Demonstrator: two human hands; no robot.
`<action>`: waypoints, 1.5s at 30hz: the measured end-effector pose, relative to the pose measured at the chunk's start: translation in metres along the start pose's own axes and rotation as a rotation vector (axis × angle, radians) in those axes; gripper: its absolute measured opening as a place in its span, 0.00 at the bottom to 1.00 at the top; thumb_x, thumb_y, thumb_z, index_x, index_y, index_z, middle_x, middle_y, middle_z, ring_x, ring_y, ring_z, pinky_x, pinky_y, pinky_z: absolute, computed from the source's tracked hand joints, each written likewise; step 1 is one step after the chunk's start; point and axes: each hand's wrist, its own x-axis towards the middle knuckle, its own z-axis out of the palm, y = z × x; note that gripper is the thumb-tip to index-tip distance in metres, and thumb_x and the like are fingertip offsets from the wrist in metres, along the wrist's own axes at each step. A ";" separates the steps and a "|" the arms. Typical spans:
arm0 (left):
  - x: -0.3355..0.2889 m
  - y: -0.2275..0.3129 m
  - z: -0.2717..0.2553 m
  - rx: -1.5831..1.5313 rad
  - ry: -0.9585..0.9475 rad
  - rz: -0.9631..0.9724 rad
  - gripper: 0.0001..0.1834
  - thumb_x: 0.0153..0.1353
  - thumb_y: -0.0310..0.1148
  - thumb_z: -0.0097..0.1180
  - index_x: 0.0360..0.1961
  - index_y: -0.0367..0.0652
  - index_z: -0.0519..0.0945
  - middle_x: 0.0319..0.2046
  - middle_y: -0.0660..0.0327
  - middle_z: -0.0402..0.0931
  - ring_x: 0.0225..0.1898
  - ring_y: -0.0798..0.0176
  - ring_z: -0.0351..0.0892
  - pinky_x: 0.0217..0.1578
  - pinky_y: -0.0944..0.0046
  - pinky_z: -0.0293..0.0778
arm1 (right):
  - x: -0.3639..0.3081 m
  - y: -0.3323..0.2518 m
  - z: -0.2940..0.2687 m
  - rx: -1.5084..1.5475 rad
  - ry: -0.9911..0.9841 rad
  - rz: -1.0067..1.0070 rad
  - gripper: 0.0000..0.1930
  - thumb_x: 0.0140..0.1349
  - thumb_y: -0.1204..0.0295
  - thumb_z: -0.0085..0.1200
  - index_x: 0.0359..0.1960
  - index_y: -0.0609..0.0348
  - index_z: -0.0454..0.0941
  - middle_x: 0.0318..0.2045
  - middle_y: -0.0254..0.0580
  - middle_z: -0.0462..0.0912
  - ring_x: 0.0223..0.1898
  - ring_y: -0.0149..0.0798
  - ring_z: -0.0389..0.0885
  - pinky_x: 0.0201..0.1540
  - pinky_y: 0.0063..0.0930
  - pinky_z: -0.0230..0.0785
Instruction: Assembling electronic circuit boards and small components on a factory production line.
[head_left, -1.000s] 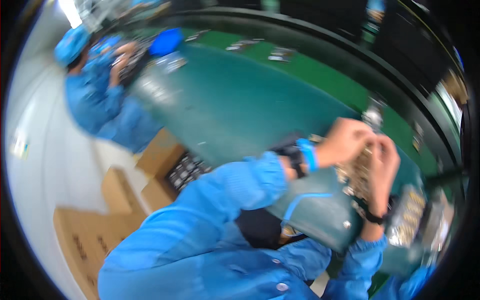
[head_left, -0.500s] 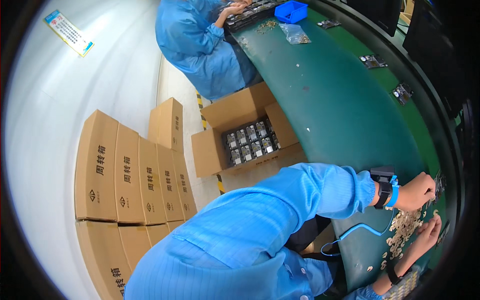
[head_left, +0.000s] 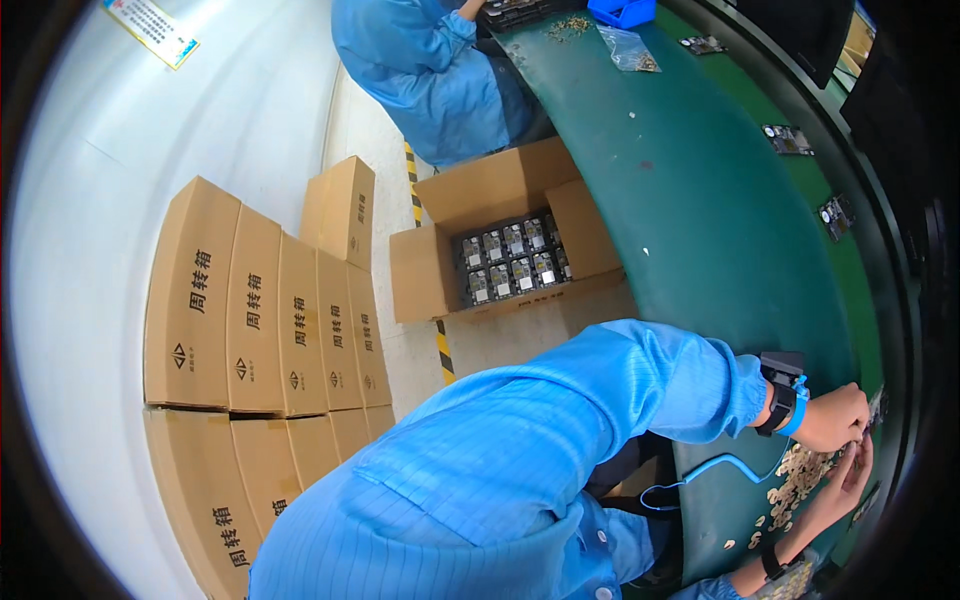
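Note:
My left hand [head_left: 836,418], with a blue strap and a black device at the wrist, is closed over the green table [head_left: 740,275]. Just past its knuckles a small circuit board [head_left: 879,406] shows in part. My right hand [head_left: 851,472] comes from below, its fingertips pressed together and meeting the left fingertips. Whatever either hand pinches is hidden. Close to both hands spreads a pile of small tan curved pieces [head_left: 797,478], partly covered by the right forearm.
Circuit boards [head_left: 788,139] lie along the table's far strip. A blue bin [head_left: 622,12] and clear bag [head_left: 628,50] sit near a co-worker's blue sleeve [head_left: 400,60]. An open carton [head_left: 480,190] of boards and stacked cartons [head_left: 255,300] stand left. A blue cord [head_left: 725,460] hangs from my wrist.
My right hand has moved up to my left hand; their fingertips now meet. The tan piece seen at the right fingertips before is now hidden. The whole view has shifted slightly.

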 end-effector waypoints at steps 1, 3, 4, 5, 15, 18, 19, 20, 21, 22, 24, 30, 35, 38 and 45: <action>0.000 0.001 0.003 0.047 0.044 0.055 0.08 0.52 0.25 0.62 0.22 0.30 0.82 0.22 0.40 0.78 0.26 0.39 0.81 0.30 0.49 0.75 | 0.001 -0.005 0.002 -0.015 -0.020 -0.039 0.17 0.76 0.65 0.55 0.59 0.63 0.81 0.45 0.30 0.83 0.36 0.21 0.70 0.36 0.18 0.60; 0.002 0.000 0.001 0.050 0.037 0.057 0.08 0.51 0.25 0.63 0.22 0.30 0.83 0.22 0.40 0.79 0.26 0.40 0.81 0.29 0.49 0.75 | -0.001 -0.015 0.003 -0.075 -0.014 -0.044 0.17 0.76 0.65 0.54 0.59 0.64 0.81 0.48 0.31 0.85 0.36 0.22 0.71 0.38 0.19 0.63; 0.003 0.000 0.001 0.049 0.019 0.065 0.08 0.51 0.26 0.63 0.22 0.30 0.83 0.22 0.41 0.80 0.26 0.40 0.81 0.29 0.49 0.75 | -0.001 -0.018 0.002 -0.078 -0.020 -0.044 0.17 0.76 0.65 0.54 0.59 0.64 0.81 0.48 0.31 0.85 0.36 0.22 0.71 0.38 0.19 0.63; 0.003 0.000 0.002 -0.015 0.046 0.033 0.08 0.50 0.27 0.63 0.22 0.30 0.84 0.23 0.42 0.81 0.27 0.42 0.82 0.31 0.49 0.76 | -0.001 -0.019 0.001 -0.083 -0.005 -0.044 0.17 0.76 0.65 0.54 0.58 0.64 0.82 0.47 0.31 0.85 0.36 0.22 0.71 0.38 0.20 0.64; 0.013 0.004 0.010 -0.129 0.106 0.116 0.09 0.51 0.29 0.64 0.22 0.32 0.83 0.22 0.45 0.81 0.24 0.45 0.82 0.27 0.53 0.75 | -0.001 -0.038 -0.006 -0.195 0.129 -0.139 0.16 0.76 0.65 0.55 0.55 0.62 0.85 0.46 0.34 0.88 0.39 0.25 0.79 0.43 0.22 0.71; 0.013 0.030 0.017 -0.162 0.073 0.071 0.11 0.54 0.31 0.61 0.22 0.31 0.80 0.19 0.41 0.73 0.17 0.49 0.74 0.23 0.54 0.69 | -0.007 -0.048 -0.028 -0.251 0.199 -0.263 0.13 0.74 0.70 0.57 0.53 0.63 0.86 0.45 0.38 0.89 0.41 0.28 0.82 0.47 0.24 0.75; 0.007 0.035 0.006 -0.209 0.069 0.016 0.14 0.56 0.34 0.62 0.22 0.31 0.80 0.18 0.41 0.72 0.17 0.55 0.70 0.22 0.54 0.68 | -0.011 -0.057 -0.018 -0.285 0.171 -0.257 0.11 0.73 0.72 0.57 0.51 0.63 0.86 0.44 0.38 0.89 0.41 0.28 0.83 0.48 0.26 0.76; 0.004 0.029 -0.011 -0.091 0.012 -0.034 0.17 0.59 0.37 0.63 0.23 0.32 0.80 0.18 0.42 0.72 0.17 0.62 0.70 0.22 0.55 0.68 | -0.017 -0.070 0.002 -0.324 0.148 -0.248 0.10 0.73 0.73 0.58 0.50 0.63 0.87 0.43 0.39 0.89 0.41 0.29 0.83 0.49 0.27 0.76; 0.000 0.035 -0.023 -0.033 0.057 -0.037 0.17 0.61 0.38 0.63 0.24 0.33 0.82 0.19 0.44 0.74 0.20 0.67 0.72 0.23 0.56 0.69 | -0.020 -0.084 0.015 -0.340 0.141 -0.301 0.06 0.69 0.79 0.59 0.43 0.66 0.87 0.38 0.39 0.89 0.41 0.31 0.85 0.49 0.27 0.77; -0.004 0.040 -0.027 -0.121 0.072 -0.009 0.12 0.62 0.35 0.64 0.28 0.35 0.85 0.23 0.48 0.81 0.24 0.68 0.76 0.26 0.58 0.73 | -0.021 -0.085 0.018 -0.271 0.131 -0.285 0.05 0.67 0.81 0.60 0.42 0.66 0.87 0.38 0.40 0.89 0.40 0.32 0.85 0.48 0.27 0.77; -0.009 0.045 -0.033 -0.090 0.002 -0.119 0.07 0.65 0.29 0.63 0.35 0.35 0.87 0.28 0.56 0.86 0.32 0.73 0.80 0.33 0.64 0.77 | -0.017 -0.080 0.019 -0.211 0.111 -0.406 0.06 0.63 0.83 0.63 0.41 0.65 0.87 0.38 0.41 0.88 0.39 0.32 0.84 0.44 0.25 0.77; -0.001 0.046 -0.023 -0.271 -0.128 -0.192 0.07 0.71 0.25 0.57 0.39 0.32 0.84 0.31 0.67 0.83 0.35 0.79 0.77 0.33 0.72 0.74 | -0.016 -0.080 0.010 0.011 0.141 -0.375 0.08 0.63 0.83 0.64 0.44 0.66 0.86 0.41 0.41 0.87 0.35 0.25 0.82 0.37 0.17 0.74; 0.002 0.051 -0.027 -0.213 -0.126 -0.221 0.07 0.71 0.26 0.57 0.40 0.32 0.84 0.35 0.64 0.84 0.36 0.75 0.81 0.37 0.71 0.79 | -0.017 -0.080 0.013 0.215 0.122 -0.144 0.10 0.66 0.81 0.63 0.48 0.68 0.84 0.41 0.36 0.83 0.34 0.20 0.77 0.35 0.12 0.70; -0.003 0.055 -0.028 -0.255 -0.120 -0.241 0.07 0.72 0.26 0.57 0.41 0.32 0.84 0.36 0.63 0.85 0.37 0.75 0.82 0.38 0.71 0.80 | -0.013 -0.077 0.010 0.150 0.092 -0.170 0.08 0.66 0.81 0.63 0.46 0.68 0.84 0.41 0.35 0.80 0.33 0.19 0.76 0.34 0.12 0.70; -0.010 0.061 -0.025 -0.214 -0.193 -0.218 0.15 0.74 0.25 0.52 0.60 0.33 0.75 0.46 0.57 0.84 0.45 0.69 0.83 0.46 0.66 0.82 | -0.013 -0.074 0.009 0.412 0.045 -0.021 0.04 0.68 0.81 0.61 0.40 0.70 0.81 0.37 0.32 0.81 0.34 0.19 0.78 0.38 0.13 0.71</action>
